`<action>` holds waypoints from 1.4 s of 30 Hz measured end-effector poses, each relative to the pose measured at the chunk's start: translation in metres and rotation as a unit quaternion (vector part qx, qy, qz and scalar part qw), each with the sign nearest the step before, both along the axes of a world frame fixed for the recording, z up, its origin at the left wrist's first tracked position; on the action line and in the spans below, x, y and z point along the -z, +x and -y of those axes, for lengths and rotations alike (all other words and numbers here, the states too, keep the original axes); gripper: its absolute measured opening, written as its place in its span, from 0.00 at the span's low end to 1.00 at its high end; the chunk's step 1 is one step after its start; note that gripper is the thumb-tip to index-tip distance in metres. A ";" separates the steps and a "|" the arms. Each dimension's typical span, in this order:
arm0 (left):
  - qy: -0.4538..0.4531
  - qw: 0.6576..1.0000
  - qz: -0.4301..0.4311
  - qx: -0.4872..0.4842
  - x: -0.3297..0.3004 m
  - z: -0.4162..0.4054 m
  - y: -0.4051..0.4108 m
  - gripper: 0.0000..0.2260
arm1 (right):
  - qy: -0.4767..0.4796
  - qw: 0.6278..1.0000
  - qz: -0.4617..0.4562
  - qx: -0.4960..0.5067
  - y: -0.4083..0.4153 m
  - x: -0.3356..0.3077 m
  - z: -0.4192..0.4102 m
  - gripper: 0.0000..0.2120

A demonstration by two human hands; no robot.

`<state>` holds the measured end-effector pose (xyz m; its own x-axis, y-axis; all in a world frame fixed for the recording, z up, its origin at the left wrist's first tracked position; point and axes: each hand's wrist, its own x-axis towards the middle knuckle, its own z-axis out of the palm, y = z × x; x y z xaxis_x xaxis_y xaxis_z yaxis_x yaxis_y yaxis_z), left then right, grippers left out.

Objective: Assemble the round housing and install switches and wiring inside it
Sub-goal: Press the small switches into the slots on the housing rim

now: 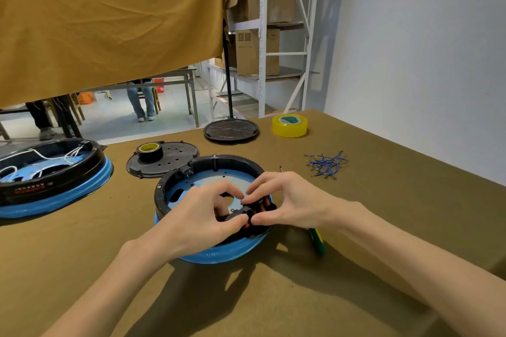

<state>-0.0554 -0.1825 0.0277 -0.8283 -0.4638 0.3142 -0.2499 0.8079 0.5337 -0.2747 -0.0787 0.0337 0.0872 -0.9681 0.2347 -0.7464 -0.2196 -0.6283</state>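
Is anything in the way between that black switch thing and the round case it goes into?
Nothing visible. Both hands, left and right, pinch the black switch part right at the housing's near rim.

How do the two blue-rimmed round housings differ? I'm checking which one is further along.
The left housing already holds white wiring; the near housing shows a bare pale-blue plate, no wires. The left one sits untouched; both the left hand and right hand pinch a black switch part at the near one's rim. Both have black walls.

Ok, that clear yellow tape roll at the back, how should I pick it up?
The tape roll lies flat with its open core facing up and nothing touching it. Come from above: thumb inside the core, fingers on the outer wall, pinching one side of the ring.
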 end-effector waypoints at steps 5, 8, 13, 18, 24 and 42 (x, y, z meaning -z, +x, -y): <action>-0.037 0.999 -0.012 -0.035 0.004 -0.005 0.000 0.16 | 0.009 1.000 0.012 -0.007 -0.004 -0.010 0.007 0.10; -0.056 0.997 -0.012 -0.043 0.005 -0.006 -0.004 0.15 | 0.018 0.999 0.025 -0.010 -0.004 -0.011 0.007 0.09; -0.066 0.997 -0.012 -0.023 0.005 -0.005 0.001 0.18 | 0.052 0.998 -0.001 -0.037 -0.004 -0.017 0.002 0.09; -0.064 0.998 0.010 -0.025 0.006 0.001 0.003 0.22 | 0.027 0.999 -0.042 -0.002 -0.009 -0.022 0.003 0.16; -0.108 0.993 0.009 -0.039 0.007 0.006 0.002 0.30 | -0.021 0.996 -0.081 0.025 -0.009 -0.010 0.012 0.16; 0.019 0.998 -0.034 -0.040 -0.017 -0.020 -0.001 0.17 | -0.049 0.988 0.043 0.140 -0.013 0.003 0.001 0.08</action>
